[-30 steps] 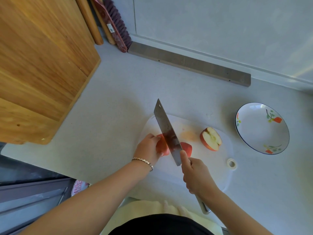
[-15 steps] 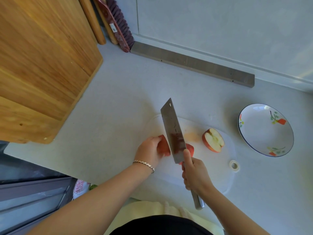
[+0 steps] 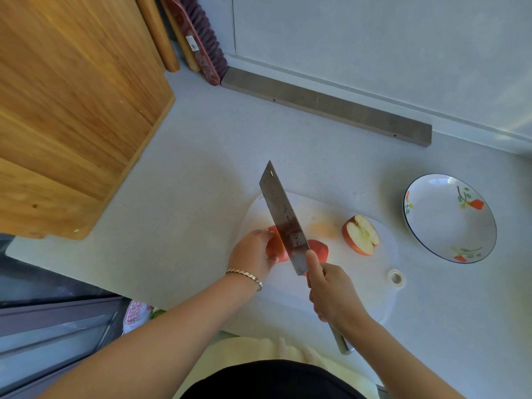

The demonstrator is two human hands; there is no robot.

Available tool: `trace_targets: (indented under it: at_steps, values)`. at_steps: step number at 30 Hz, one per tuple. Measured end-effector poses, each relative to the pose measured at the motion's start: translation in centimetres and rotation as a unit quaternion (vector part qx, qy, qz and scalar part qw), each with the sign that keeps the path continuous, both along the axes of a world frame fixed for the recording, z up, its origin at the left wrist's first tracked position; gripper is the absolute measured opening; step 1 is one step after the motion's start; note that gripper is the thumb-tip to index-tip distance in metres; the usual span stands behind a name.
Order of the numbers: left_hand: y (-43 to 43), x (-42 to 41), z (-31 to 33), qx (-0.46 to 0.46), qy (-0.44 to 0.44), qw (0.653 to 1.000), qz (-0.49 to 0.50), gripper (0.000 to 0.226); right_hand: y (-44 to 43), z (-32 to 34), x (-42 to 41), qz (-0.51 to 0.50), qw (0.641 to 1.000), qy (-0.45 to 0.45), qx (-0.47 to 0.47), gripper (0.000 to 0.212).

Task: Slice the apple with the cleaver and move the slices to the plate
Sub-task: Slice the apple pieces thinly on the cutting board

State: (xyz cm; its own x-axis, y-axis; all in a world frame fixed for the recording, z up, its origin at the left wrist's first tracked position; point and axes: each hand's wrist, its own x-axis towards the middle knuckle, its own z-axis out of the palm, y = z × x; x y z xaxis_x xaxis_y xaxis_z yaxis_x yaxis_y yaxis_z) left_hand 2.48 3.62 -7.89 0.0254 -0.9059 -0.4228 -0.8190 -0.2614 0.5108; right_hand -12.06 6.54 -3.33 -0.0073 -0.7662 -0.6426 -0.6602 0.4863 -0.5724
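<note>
Right grip (image 3: 334, 292) wraps the cleaver (image 3: 283, 214); left grip (image 3: 253, 251) curls on the apple (image 3: 275, 249). Cut straight down beside that grip.

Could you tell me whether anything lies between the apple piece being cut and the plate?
Yes: the other apple half lies cut face up on the cutting board, roughly on the line from the apple piece under the cleaver to the plate. Slices could probably be lifted over it.
</note>
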Motion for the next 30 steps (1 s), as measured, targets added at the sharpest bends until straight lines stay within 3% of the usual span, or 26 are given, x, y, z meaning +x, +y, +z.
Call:
trace_targets:
  at_steps: [7,12,15,20,25,30]
  values:
    - [-0.1,0.0,0.1,-0.001,0.004,1.000,-0.001,0.047,-0.1,0.3,0.1,0.015,1.000,0.010,-0.011,0.061]
    - [-0.1,-0.1,0.1,-0.005,-0.001,1.000,-0.003,0.043,1.1,0.1,0.0,0.041,0.997,0.053,-0.038,0.074]
    - [-0.1,-0.1,0.1,-0.017,0.001,1.000,0.000,0.038,0.7,-0.3,0.7,0.047,0.996,0.063,-0.051,0.064]
    - [0.2,0.0,0.2,-0.034,0.028,0.999,0.026,0.036,1.0,-1.4,1.3,0.021,0.998,0.033,-0.048,0.054]
    - [0.5,-0.1,0.0,-0.029,0.071,0.996,0.052,0.045,0.1,-0.7,0.2,-0.115,0.989,-0.073,0.058,0.054]
    - [0.4,-0.4,-0.9,-0.011,0.138,0.986,0.089,0.049,0.0,0.8,-0.4,-0.084,0.994,-0.058,0.049,0.054]
